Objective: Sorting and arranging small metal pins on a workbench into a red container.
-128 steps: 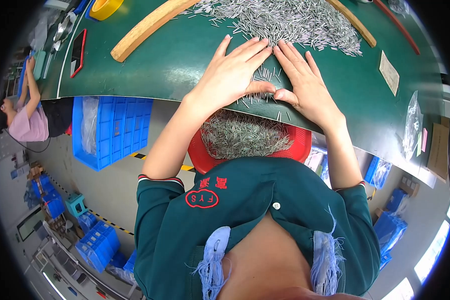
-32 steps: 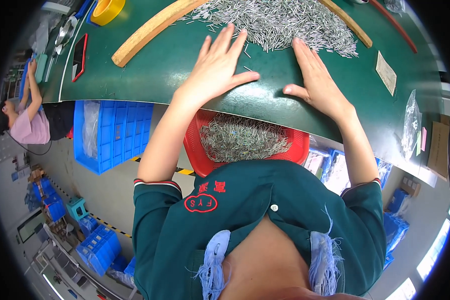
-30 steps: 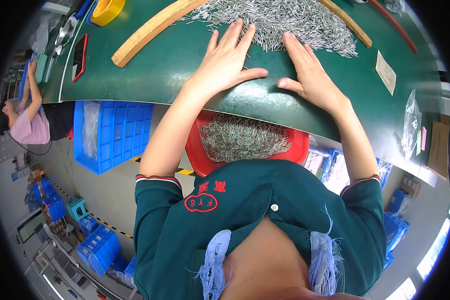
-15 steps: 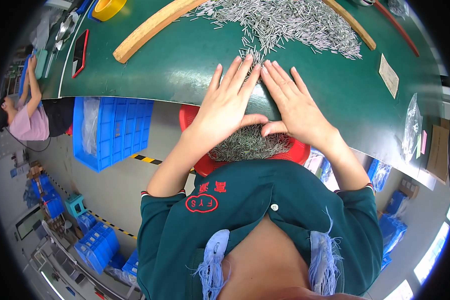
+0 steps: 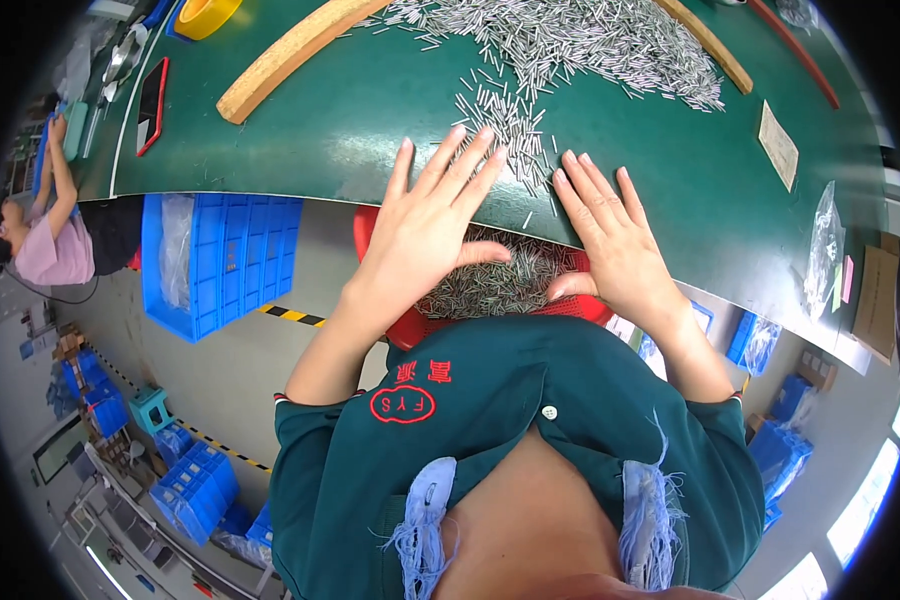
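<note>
Half a second ago the hands nearly met at the fingertips; now the left hand (image 5: 422, 232) and right hand (image 5: 618, 250) have parted and drawn nearer the body, thumbs well apart. A loose cluster of metal pins (image 5: 507, 120) has spread over worktop (image 5: 300, 150) that was nearly bare a second ago. One stray pin (image 5: 527, 219) seems to have reached the front edge, though fingers partly block the view.

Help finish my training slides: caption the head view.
Left hand and right hand open at a cluster of silvery pins on a green table, red basket below.
</note>
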A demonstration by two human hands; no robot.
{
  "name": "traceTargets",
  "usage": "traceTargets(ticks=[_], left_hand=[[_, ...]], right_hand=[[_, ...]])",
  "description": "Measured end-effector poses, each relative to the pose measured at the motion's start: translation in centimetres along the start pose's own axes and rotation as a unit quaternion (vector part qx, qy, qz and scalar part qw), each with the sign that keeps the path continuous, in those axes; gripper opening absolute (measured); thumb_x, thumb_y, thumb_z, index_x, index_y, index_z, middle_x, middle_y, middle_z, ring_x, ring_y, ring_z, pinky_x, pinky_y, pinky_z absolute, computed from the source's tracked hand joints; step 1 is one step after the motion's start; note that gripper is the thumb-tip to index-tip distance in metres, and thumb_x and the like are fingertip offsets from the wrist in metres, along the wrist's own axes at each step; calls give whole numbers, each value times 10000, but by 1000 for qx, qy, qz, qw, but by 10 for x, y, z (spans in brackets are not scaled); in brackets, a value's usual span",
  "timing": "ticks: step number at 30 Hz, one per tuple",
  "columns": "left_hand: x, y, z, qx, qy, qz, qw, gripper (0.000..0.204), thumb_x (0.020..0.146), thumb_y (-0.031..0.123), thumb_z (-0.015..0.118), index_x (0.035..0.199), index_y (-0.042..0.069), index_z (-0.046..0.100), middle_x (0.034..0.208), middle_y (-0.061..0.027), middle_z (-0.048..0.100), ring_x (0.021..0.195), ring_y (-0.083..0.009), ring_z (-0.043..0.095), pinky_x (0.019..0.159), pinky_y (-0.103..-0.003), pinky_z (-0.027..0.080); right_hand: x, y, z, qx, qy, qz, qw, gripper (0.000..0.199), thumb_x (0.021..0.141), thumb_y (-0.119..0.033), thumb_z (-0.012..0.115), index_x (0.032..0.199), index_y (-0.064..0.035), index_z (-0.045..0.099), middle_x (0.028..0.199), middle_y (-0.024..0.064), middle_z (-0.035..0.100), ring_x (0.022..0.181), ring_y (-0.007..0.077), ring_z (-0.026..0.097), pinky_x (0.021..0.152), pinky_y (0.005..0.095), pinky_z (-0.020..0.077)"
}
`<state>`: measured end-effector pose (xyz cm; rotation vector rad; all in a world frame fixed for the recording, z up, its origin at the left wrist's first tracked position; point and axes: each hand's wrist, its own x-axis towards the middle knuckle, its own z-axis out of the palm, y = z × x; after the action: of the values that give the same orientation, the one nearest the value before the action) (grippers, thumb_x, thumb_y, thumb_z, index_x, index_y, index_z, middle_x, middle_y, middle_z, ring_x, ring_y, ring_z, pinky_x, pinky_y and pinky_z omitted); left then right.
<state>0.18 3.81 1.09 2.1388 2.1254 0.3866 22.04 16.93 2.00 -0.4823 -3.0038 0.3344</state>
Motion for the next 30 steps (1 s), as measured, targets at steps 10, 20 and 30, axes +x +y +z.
traceTargets(ticks=[10, 20, 30], left_hand=[[19, 8, 4, -32, -7, 70, 997, 993, 738, 699, 597, 1531, 142, 381, 1609, -60, 322, 1487, -326, 263, 1175, -610, 201], [-4, 2, -1, -7, 8, 14, 1000, 1043, 702, 671, 643, 1530, 100, 367, 1592, -97, 345, 1473, -313, 302, 1171, -600, 219], [-47, -14, -5, 15, 52, -73, 996, 1011, 722, 653, 643, 1496, 47, 407, 1570, -99, 387, 1457, -278, 349, 1171, -620, 186]], right_hand=[[-2, -1, 3, 5, 11, -6, 1000, 1144, 666, -743, 574, 1513, -9, 343, 1581, 146, 343, 1482, 285, 305, 1212, 522, 183], [7, -12, 2, 48, 13, -38, 998, 1106, 668, -689, 623, 1495, -2, 365, 1569, 148, 363, 1475, 289, 318, 1209, 481, 220], [-20, 0, -2, -6, 1, 21, 1000, 1154, 642, -732, 604, 1504, -5, 359, 1569, 165, 357, 1480, 301, 309, 1212, 490, 213]])
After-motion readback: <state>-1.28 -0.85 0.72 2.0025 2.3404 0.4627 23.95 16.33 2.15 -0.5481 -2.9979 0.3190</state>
